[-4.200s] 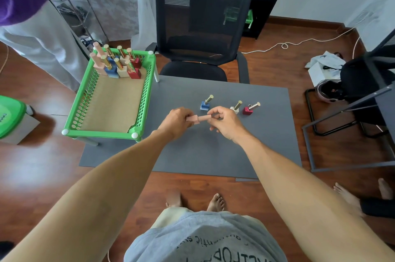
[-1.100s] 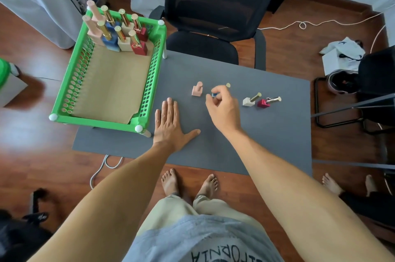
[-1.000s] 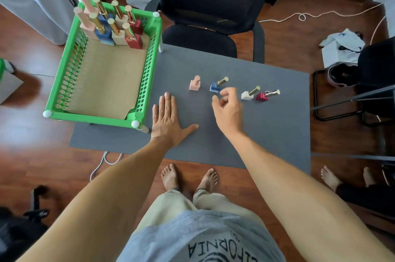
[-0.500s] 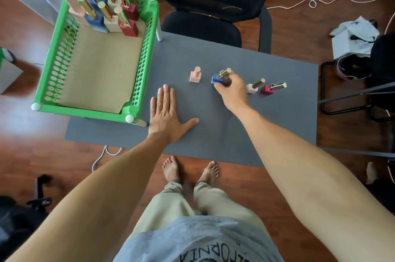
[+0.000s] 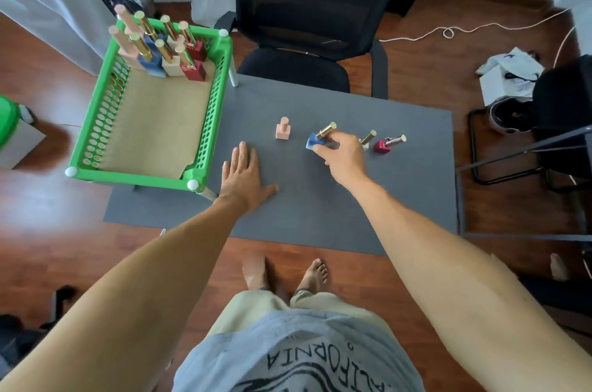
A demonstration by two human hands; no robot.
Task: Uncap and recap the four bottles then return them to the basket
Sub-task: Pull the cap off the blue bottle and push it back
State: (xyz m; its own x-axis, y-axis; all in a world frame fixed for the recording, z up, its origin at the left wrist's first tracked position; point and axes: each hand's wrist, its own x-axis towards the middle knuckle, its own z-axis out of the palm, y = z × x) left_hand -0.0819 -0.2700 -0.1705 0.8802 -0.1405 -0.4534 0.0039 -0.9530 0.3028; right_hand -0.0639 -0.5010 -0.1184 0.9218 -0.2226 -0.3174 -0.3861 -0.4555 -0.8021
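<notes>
Four small bottles stand in a row on the grey table (image 5: 320, 215). The pink bottle (image 5: 283, 129) with a pink cap is upright at the left. My right hand (image 5: 341, 156) grips the blue bottle (image 5: 315, 139) with a gold cap, tilted and slightly lifted. The white bottle (image 5: 367, 138) is partly hidden behind that hand, and the red bottle (image 5: 386, 144) stands at the right. My left hand (image 5: 244, 177) lies flat on the table, fingers apart, holding nothing. The green basket (image 5: 205, 122) sits at the table's left.
Several more bottles (image 5: 163, 49) stand crowded in the basket's far corner; its cardboard floor is otherwise bare. A black office chair (image 5: 314, 23) stands behind the table. A black metal frame (image 5: 519, 151) is to the right. My bare feet show below the table's near edge.
The pink bottle, held in both hands earlier, now stands on the table. My left hand went flat. My right hand reached to the blue bottle and closed on it.
</notes>
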